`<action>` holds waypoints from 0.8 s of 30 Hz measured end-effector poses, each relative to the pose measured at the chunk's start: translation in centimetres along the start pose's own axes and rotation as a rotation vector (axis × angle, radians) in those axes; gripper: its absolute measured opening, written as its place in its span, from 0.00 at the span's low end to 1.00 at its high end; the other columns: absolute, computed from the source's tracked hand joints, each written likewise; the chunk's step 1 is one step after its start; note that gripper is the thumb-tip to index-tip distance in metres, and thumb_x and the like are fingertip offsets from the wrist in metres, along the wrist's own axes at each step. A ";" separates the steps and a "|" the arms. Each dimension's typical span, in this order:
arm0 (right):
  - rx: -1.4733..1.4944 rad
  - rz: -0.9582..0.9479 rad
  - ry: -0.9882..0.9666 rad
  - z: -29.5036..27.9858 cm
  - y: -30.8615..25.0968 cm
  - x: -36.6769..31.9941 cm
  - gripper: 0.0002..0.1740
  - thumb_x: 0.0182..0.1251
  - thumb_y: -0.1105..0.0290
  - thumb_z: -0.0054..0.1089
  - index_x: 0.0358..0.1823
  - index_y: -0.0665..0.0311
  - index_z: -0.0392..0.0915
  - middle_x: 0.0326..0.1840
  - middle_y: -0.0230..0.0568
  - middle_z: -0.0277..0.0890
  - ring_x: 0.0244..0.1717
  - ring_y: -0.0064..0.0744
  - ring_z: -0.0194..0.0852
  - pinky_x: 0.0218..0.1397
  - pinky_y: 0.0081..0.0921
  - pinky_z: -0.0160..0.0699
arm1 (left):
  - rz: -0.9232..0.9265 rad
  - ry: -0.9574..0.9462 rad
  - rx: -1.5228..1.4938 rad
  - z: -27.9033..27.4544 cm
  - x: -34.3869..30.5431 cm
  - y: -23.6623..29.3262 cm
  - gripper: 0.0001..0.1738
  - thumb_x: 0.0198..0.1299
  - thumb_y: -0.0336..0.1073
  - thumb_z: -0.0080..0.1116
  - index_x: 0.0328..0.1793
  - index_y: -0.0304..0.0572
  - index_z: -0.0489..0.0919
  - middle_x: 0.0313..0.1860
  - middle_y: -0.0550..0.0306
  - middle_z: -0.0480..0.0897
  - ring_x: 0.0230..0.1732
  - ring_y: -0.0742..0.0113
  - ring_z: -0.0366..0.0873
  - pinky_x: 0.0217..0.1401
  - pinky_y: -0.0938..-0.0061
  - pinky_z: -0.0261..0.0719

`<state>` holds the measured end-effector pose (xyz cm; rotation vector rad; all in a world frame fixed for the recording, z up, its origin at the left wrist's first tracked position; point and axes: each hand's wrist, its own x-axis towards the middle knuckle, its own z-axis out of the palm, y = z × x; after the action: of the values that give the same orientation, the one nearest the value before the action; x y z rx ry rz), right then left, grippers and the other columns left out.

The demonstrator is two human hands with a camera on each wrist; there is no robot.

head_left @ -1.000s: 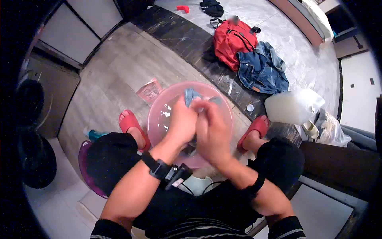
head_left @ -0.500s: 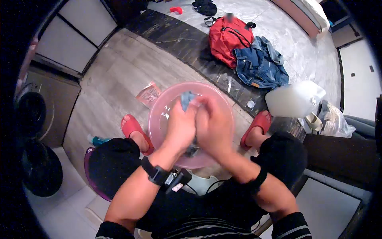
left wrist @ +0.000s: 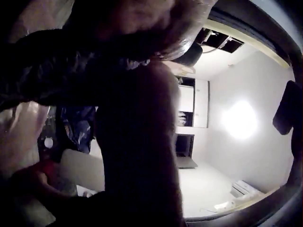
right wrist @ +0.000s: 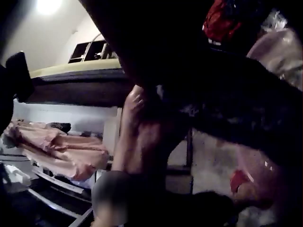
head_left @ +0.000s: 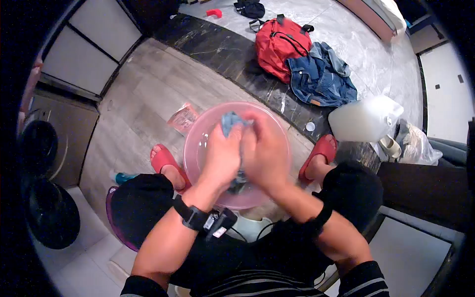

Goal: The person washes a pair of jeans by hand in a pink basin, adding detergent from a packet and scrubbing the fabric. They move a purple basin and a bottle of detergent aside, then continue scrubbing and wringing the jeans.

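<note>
Over a pink plastic basin, both hands grip a bunched blue-grey cloth. My left hand has its thumb on top of the cloth, and a tuft sticks out beyond its fingers. Close against it, my right hand is blurred, with its fingers curled at the cloth. More of the fabric hangs between the wrists down into the basin. In the left wrist view the cloth is a dark stretch below the hand; the right wrist view also shows the cloth in shadow.
A pink packet lies by the basin's left edge. Red slippers are on the feet either side. Beyond lie a red backpack, a denim garment and a white jug. A small white cap is near the jug.
The hands stay over the basin and keep gripping the cloth, with the right hand blurred in motion against the left. The cloth's tuft has shifted slightly left; the head view has moved a little.
</note>
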<state>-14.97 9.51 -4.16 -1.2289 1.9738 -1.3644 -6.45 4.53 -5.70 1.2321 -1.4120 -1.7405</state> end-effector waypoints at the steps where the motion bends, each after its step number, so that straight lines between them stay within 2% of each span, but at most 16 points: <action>1: -0.009 0.025 -0.046 0.1 0.0 -0.3 0.16 0.64 0.70 0.49 0.54 0.55 0.69 0.29 0.59 0.76 0.31 0.61 0.78 0.33 0.52 0.74 | -0.064 0.001 -0.012 -0.2 0.2 -0.7 0.13 0.68 0.37 0.47 0.51 0.35 0.74 0.40 0.57 0.79 0.40 0.73 0.74 0.43 0.73 0.74; 3: -0.024 0.066 -0.141 0.1 0.2 -0.7 0.17 0.63 0.71 0.49 0.55 0.54 0.68 0.31 0.59 0.77 0.31 0.61 0.78 0.33 0.50 0.74 | -0.187 0.011 -0.039 -0.6 0.1 -0.9 0.13 0.68 0.35 0.47 0.52 0.35 0.74 0.40 0.57 0.79 0.40 0.73 0.75 0.44 0.73 0.74; 4: -0.035 0.091 -0.180 -0.1 0.3 -0.7 0.18 0.63 0.72 0.48 0.56 0.54 0.68 0.32 0.59 0.77 0.31 0.61 0.78 0.33 0.50 0.74 | -0.165 0.056 -0.230 0.7 -0.6 -0.7 0.12 0.68 0.33 0.46 0.50 0.34 0.74 0.39 0.57 0.79 0.39 0.73 0.75 0.43 0.73 0.75; 7: -0.020 0.113 0.009 -0.5 0.7 1.2 0.18 0.64 0.70 0.49 0.55 0.53 0.69 0.33 0.58 0.77 0.31 0.61 0.78 0.32 0.51 0.74 | -0.030 0.045 -0.114 1.2 -0.9 0.1 0.12 0.68 0.33 0.45 0.51 0.34 0.74 0.39 0.57 0.79 0.40 0.72 0.75 0.43 0.73 0.75; 10: 0.031 -0.129 -0.013 0.9 0.8 -1.6 0.17 0.64 0.70 0.50 0.55 0.53 0.70 0.30 0.59 0.77 0.31 0.60 0.78 0.33 0.49 0.74 | -0.196 -0.002 -0.140 0.2 -0.6 0.0 0.12 0.68 0.34 0.46 0.51 0.35 0.74 0.38 0.59 0.79 0.38 0.74 0.75 0.42 0.75 0.74; 11: 0.012 -0.014 -0.088 0.6 1.3 -1.5 0.16 0.64 0.71 0.49 0.53 0.53 0.70 0.31 0.58 0.77 0.31 0.60 0.78 0.34 0.49 0.74 | -0.249 -0.016 -0.147 -0.2 -0.5 -0.2 0.12 0.68 0.35 0.46 0.51 0.35 0.74 0.38 0.60 0.78 0.38 0.74 0.74 0.41 0.75 0.74; 12: -0.017 0.099 -0.165 0.0 0.8 -1.0 0.15 0.64 0.71 0.49 0.52 0.54 0.71 0.32 0.58 0.77 0.32 0.60 0.77 0.35 0.48 0.74 | -0.116 0.004 -0.299 0.9 -0.6 -0.5 0.11 0.68 0.35 0.47 0.49 0.36 0.74 0.36 0.61 0.78 0.36 0.76 0.74 0.39 0.76 0.74; 15: -0.020 0.126 0.012 -0.3 1.2 1.1 0.15 0.64 0.70 0.49 0.52 0.54 0.71 0.32 0.58 0.77 0.31 0.61 0.77 0.35 0.49 0.74 | -0.131 0.027 -0.143 1.1 -0.8 -0.3 0.11 0.68 0.36 0.47 0.49 0.37 0.74 0.36 0.61 0.78 0.37 0.75 0.74 0.40 0.76 0.74; 16: -0.063 0.066 -0.037 -0.2 0.1 -0.2 0.15 0.64 0.70 0.49 0.52 0.55 0.71 0.31 0.58 0.78 0.31 0.60 0.78 0.35 0.49 0.75 | -0.135 0.021 0.027 0.4 -0.2 0.3 0.12 0.68 0.36 0.47 0.50 0.37 0.74 0.37 0.59 0.79 0.39 0.73 0.74 0.41 0.73 0.73; 19: 0.077 -0.107 -0.042 1.6 0.8 -1.6 0.15 0.63 0.71 0.48 0.52 0.55 0.71 0.32 0.58 0.77 0.33 0.60 0.78 0.36 0.48 0.75 | -0.226 0.056 -0.126 0.1 0.0 -1.1 0.13 0.68 0.37 0.47 0.51 0.36 0.74 0.38 0.57 0.79 0.40 0.71 0.75 0.43 0.71 0.73; 20: -0.056 0.135 -0.146 0.4 1.3 -0.9 0.15 0.63 0.72 0.48 0.51 0.56 0.71 0.36 0.58 0.78 0.36 0.60 0.78 0.38 0.47 0.76 | -0.123 0.095 -0.118 0.8 -0.2 -1.7 0.13 0.68 0.37 0.47 0.51 0.35 0.74 0.39 0.56 0.80 0.41 0.70 0.75 0.45 0.70 0.73; 23: -0.059 0.049 0.011 0.1 1.4 0.6 0.15 0.64 0.71 0.48 0.52 0.55 0.70 0.37 0.58 0.78 0.37 0.60 0.78 0.38 0.47 0.76 | -0.046 0.018 0.004 0.5 -0.4 -0.2 0.14 0.69 0.37 0.47 0.52 0.36 0.73 0.40 0.56 0.80 0.42 0.70 0.75 0.46 0.71 0.73; 24: -0.036 0.019 -0.027 0.6 0.7 -0.9 0.15 0.64 0.71 0.49 0.53 0.55 0.71 0.37 0.58 0.78 0.37 0.60 0.78 0.38 0.47 0.76 | -0.084 0.017 0.020 0.1 0.1 0.3 0.14 0.68 0.36 0.46 0.54 0.35 0.72 0.41 0.55 0.80 0.43 0.69 0.75 0.48 0.70 0.73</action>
<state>-14.39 10.05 -5.18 -1.2353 1.9944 -1.3022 -6.58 4.42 -5.42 1.3314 -1.3887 -1.7719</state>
